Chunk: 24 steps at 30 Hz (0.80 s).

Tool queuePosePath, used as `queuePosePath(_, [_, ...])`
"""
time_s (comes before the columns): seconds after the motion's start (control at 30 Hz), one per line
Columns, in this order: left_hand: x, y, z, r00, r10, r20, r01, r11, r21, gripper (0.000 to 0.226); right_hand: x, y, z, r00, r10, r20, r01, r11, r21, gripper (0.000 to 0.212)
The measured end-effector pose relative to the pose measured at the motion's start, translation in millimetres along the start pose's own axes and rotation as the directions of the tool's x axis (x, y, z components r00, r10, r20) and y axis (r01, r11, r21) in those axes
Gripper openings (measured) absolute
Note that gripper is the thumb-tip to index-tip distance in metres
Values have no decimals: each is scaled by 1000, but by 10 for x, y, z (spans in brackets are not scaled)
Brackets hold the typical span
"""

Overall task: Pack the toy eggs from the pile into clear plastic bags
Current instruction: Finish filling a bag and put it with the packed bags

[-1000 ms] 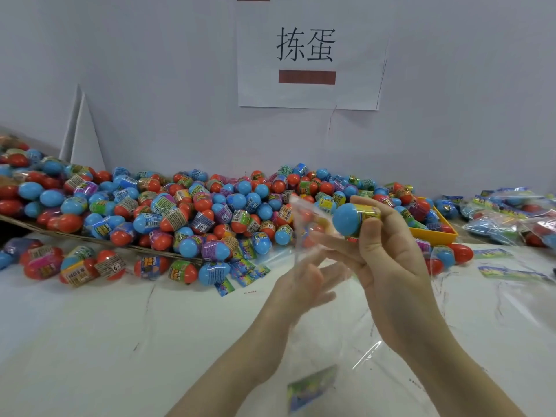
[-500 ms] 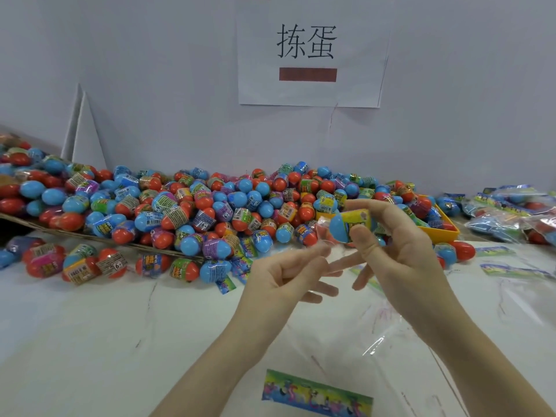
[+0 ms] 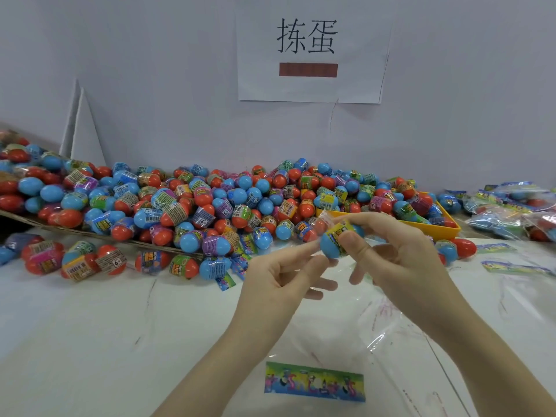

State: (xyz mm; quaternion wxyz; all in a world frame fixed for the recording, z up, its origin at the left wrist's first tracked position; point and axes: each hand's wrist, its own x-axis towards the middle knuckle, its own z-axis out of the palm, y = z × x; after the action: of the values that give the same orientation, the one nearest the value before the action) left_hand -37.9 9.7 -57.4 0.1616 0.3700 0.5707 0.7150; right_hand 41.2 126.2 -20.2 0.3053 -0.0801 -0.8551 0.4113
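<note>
Head view: the right hand (image 3: 397, 260) pinches a blue toy egg (image 3: 337, 243) between thumb and fingertips, label band at its middle. It looks light, rigid and smooth, so likely slippery; holding across the wrapped band seems safest. The left hand (image 3: 279, 278), just beside it, has thumb and forefinger closed on a thin clear edge, apparently the mouth of the clear plastic bag (image 3: 376, 326) draped below both hands: limp, crinkly film that probably needs two-point holding to stay open. Beyond the hands lies the pile (image 3: 186, 212). Beneath them the white tabletop (image 3: 90, 341); behind the pile, a pale wall with a paper sign (image 3: 310, 46).
</note>
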Motion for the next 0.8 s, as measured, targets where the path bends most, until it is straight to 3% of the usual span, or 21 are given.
queuePosePath(0.2, [-8,6,13,1000,2,8,-2,1000,-12,24,5,1,-5,997,55,-44,-50,993,106,44])
queuePosePath(0.43, [-5,20,1,1000,-17,3,17,998,-67,20,11,13,-14,998,-10,-62,10,1000,0,29])
queuePosePath(0.57, [-10,7,10,1000,-23,1,23,999,-39,30,-1,39,-53,998,-24,52,26,999,-42,11])
queuePosePath(0.8, [-2,7,6,1000,-27,14,28,999,-23,32,-1,29,-10,982,-34,185,34,999,1,10])
